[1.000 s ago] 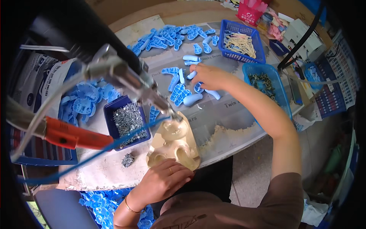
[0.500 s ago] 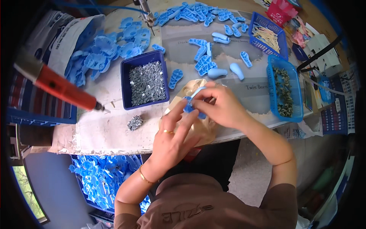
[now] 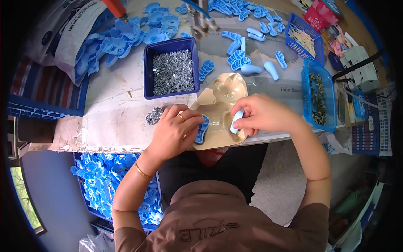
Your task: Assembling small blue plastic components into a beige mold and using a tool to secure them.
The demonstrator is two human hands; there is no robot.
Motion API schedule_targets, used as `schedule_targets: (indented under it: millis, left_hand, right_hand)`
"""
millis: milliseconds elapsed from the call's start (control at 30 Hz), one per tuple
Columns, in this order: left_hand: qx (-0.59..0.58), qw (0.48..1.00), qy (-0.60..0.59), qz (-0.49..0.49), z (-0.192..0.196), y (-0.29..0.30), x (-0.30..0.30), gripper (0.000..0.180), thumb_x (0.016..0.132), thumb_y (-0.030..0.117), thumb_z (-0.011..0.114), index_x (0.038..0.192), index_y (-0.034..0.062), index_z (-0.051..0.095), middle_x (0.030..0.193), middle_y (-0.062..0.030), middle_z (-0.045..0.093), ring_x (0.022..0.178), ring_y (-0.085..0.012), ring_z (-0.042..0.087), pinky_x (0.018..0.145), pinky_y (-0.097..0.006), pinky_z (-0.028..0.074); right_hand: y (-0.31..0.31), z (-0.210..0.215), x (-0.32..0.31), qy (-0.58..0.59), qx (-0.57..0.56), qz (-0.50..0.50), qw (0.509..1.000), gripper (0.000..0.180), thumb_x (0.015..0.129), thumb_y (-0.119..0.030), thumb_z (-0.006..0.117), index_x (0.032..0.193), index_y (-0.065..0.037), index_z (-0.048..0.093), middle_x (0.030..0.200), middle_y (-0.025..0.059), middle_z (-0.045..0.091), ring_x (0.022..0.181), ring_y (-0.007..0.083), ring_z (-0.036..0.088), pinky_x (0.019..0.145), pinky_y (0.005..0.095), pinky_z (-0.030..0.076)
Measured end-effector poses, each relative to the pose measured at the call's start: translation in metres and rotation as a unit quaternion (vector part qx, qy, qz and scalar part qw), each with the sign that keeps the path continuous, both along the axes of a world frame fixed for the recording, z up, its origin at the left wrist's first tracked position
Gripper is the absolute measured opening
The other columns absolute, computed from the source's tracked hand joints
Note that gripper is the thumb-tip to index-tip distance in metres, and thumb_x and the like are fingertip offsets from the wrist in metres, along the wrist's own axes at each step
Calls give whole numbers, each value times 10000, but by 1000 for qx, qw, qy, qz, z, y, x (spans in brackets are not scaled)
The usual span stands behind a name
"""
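Observation:
A beige moulded jig (image 3: pixel 210 142) with rounded hollows lies at the table's front edge between my hands. My left hand (image 3: pixel 174 131) is closed at its left side, fingertips gripping a ribbed blue plastic piece (image 3: pixel 202 130) at the jig's lower left. Over the jig's right hollow, my right hand (image 3: pixel 265 112) pinches a smooth light-blue plastic piece (image 3: pixel 237 121) between thumb and fingers. Just beyond my left fingers is a small pile of metal screws (image 3: pixel 154 115).
A dark blue bin of small metal parts (image 3: pixel 195 86) stands behind the jig. Blue limb-shaped pieces (image 3: pixel 250 69) lie beyond. At right is a light-blue basket (image 3: pixel 331 122) of small metal parts. An orange-red power screwdriver (image 3: pixel 114 7) hangs at upper left. Blue parts (image 3: pixel 103 180) fill a crate below.
My hands, together over the jig before, have moved apart, each with a blue piece. More of the jig now shows. The view has shifted, with the screwdriver higher in the picture.

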State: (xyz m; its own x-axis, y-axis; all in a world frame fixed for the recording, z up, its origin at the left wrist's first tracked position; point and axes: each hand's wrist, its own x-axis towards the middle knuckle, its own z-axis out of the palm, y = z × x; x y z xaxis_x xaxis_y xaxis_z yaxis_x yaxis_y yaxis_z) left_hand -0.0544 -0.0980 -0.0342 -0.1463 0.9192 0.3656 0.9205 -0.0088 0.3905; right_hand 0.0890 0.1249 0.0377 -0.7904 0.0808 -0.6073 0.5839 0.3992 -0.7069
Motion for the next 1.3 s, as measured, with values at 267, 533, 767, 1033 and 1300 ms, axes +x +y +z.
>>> schedule_targets:
  millis: [267, 533, 767, 1033, 1300]
  left_hand:
    - [65, 997, 5, 49, 3, -13, -12, 166, 803, 88, 688, 969, 81, 682, 1029, -46, 664, 956, -271, 576, 870, -398, 463]
    - [136, 933, -43, 329, -15, -11, -173, 68, 920, 94, 565, 911, 37, 601, 919, -116, 621, 826, -327, 591, 730, -417, 477]
    - [6, 932, 116, 344, -33, -27, -303, 313, 881, 53, 526, 1172, 125, 614, 1198, -79, 619, 1065, -329, 600, 864, -423, 529]
    - [196, 880, -377, 210, 36, -82, -233, 311, 1001, 225, 555, 1196, -15, 586, 1090, 6, 610, 1022, -98, 550, 894, -250, 435]
    - [161, 914, -78, 364, 19, -141, -103, 181, 853, 78, 719, 1003, -5, 662, 724, -35, 559, 652, -107, 509, 603, -263, 423]
  right_hand:
    - [4, -31, 8, 188, 255, 114, 941, 359, 837, -302, 720, 1121, -88, 672, 722, 144, 678, 643, 279, 662, 636, 359, 498]
    - [-9, -3, -2, 95, 222, 65, 968, 341, 867, -290, 690, 1151, -103, 662, 735, 135, 685, 688, 317, 666, 671, 391, 512]
    - [-9, -36, -2, 199, 156, 108, 962, 294, 887, -247, 697, 1144, -105, 677, 669, 71, 621, 582, 148, 562, 570, 296, 444]
    - [-7, -31, -2, 144, 84, 48, 985, 270, 912, -221, 679, 1141, -78, 678, 648, 25, 597, 576, 88, 531, 549, 273, 422]
    - [-4, -17, 5, 153, 96, 21, 983, 262, 919, -231, 667, 1123, -67, 683, 709, 69, 647, 590, 123, 575, 571, 290, 457]
